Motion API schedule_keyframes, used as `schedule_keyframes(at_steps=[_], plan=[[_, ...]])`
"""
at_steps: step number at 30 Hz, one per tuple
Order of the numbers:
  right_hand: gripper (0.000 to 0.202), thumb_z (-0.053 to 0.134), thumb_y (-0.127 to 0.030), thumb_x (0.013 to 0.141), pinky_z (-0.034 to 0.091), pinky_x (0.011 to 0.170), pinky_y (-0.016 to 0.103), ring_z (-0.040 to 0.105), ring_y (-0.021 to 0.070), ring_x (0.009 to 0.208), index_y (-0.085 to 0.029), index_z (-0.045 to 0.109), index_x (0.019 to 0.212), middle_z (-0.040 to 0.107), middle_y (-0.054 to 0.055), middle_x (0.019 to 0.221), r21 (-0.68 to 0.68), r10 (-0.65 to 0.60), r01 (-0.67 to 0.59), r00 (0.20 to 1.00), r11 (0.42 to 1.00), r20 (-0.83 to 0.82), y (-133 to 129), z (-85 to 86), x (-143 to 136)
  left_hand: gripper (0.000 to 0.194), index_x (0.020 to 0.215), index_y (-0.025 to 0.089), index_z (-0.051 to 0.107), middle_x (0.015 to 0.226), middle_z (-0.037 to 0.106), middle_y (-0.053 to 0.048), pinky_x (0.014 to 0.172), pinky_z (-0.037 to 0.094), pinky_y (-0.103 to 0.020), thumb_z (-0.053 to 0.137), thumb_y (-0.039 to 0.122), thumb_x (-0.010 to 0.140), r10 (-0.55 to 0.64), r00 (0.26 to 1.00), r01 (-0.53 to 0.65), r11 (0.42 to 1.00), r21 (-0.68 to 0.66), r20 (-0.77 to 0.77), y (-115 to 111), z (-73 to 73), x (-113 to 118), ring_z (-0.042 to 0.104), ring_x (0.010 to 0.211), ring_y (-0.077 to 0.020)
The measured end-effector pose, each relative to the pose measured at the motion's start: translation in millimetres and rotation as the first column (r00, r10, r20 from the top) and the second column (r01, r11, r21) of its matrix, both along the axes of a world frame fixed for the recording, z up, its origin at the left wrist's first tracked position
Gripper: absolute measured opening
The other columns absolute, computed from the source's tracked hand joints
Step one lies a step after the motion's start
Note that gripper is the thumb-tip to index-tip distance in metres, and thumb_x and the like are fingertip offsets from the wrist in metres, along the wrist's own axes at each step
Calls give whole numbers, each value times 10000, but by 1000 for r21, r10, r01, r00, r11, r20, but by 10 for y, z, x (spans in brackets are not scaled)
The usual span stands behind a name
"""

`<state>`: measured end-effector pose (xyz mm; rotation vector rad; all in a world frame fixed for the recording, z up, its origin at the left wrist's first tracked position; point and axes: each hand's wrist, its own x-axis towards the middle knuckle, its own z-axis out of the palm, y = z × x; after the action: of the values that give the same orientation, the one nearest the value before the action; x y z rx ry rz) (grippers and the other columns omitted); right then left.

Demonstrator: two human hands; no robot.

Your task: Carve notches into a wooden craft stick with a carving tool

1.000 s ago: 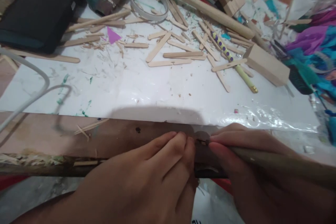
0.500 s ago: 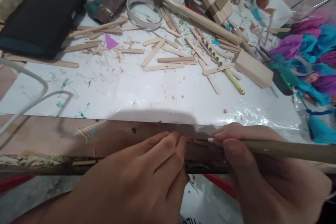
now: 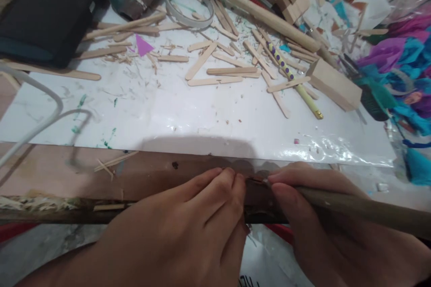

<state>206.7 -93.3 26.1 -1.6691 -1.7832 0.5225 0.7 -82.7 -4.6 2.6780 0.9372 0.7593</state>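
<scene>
Near the table's front edge, my left hand (image 3: 188,219) presses its closed fingers down over a small piece of wood stick (image 3: 256,179), most of which is hidden under the fingertips. My right hand (image 3: 323,219) grips a long brown wooden handle (image 3: 363,206) that runs off to the right. The handle's tip lies between thumb and forefinger, close to the stick piece and just right of my left fingertips. Whether the tip touches the stick is too small to tell.
A white sheet (image 3: 161,112) bears craft sticks (image 3: 232,71), a dotted pencil (image 3: 286,69), a tape ring (image 3: 171,9), a wooden block (image 3: 333,84) and a hammer (image 3: 266,13). A black case (image 3: 57,13) and cable (image 3: 54,94) are left; coloured paper (image 3: 407,54) is right.
My right hand and the tool have moved left toward my left fingertips, and the tool's pale tip is now mostly covered. The view has shifted slightly. My left hand still presses down.
</scene>
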Motion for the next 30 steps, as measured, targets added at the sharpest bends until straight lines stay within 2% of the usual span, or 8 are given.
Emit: schedule_keyframes(at_steps=[7,11,15,18,23,26,28,30], plan=[[169,675,-130,1005,607,526,270,724,173,610,-296,692,981,757,-14,800,-1,85,-85,995,996,-54,7,-96,46,445,1210,145,853,1377,814,-84,1276,419,-348,417,87,1147,-51,999,51,998,38,-14,47,-22,-17,723,1262,-235],[169,704,-147,999,586,527,243,704,150,587,-302,714,931,753,-30,769,34,98,-97,994,995,-51,33,-120,59,412,1228,100,840,1363,819,-108,1219,490,-385,440,91,1129,-139,990,139,986,97,-7,118,-45,-57,762,1222,-267],[147,771,-155,984,597,589,237,682,136,614,-297,763,947,746,-30,788,130,-84,96,992,987,-98,9,-93,139,356,1254,59,821,1382,806,-145,1160,545,-402,493,98,1123,-146,989,148,982,114,-20,134,-20,-84,786,1177,-283],[113,754,-268,1043,534,521,241,633,137,592,-294,788,938,700,-14,751,33,-227,244,937,969,-266,-6,-78,230,325,1239,52,821,1355,816,-151,1141,557,-390,520,98,1126,-150,989,151,979,136,-15,107,6,-71,785,1149,-275],[54,855,-364,951,519,519,167,672,114,634,-311,846,950,743,-9,799,-129,-315,287,871,949,-378,-4,-31,229,321,1180,115,844,1371,816,-88,1270,451,-350,526,107,1141,-62,998,62,997,34,-23,82,4,-50,726,1267,-246],[46,826,-352,959,599,638,167,743,141,784,-311,843,972,798,1,948,-137,-332,303,872,943,-359,-42,-9,184,255,1170,137,827,1363,816,-86,1254,453,-361,577,163,1122,-147,989,150,981,119,-29,117,-45,-74,710,1260,-256],[93,791,-269,972,644,793,176,771,147,917,-328,838,1026,812,-14,1059,-74,-269,259,919,963,-288,-80,-11,197,217,1158,136,808,1347,818,-97,1241,469,-376,605,186,1096,-169,985,171,976,136,-20,139,-81,-88,704,1252,-266],[192,769,-183,964,649,879,170,784,136,975,-327,815,1083,810,-28,1113,-2,-132,133,978,991,-163,-107,-13,252,189,1154,140,790,1316,825,-90,1261,449,-370,628,213,1090,-161,987,163,975,148,-24,148,-107,-87,697,1244,-253]])
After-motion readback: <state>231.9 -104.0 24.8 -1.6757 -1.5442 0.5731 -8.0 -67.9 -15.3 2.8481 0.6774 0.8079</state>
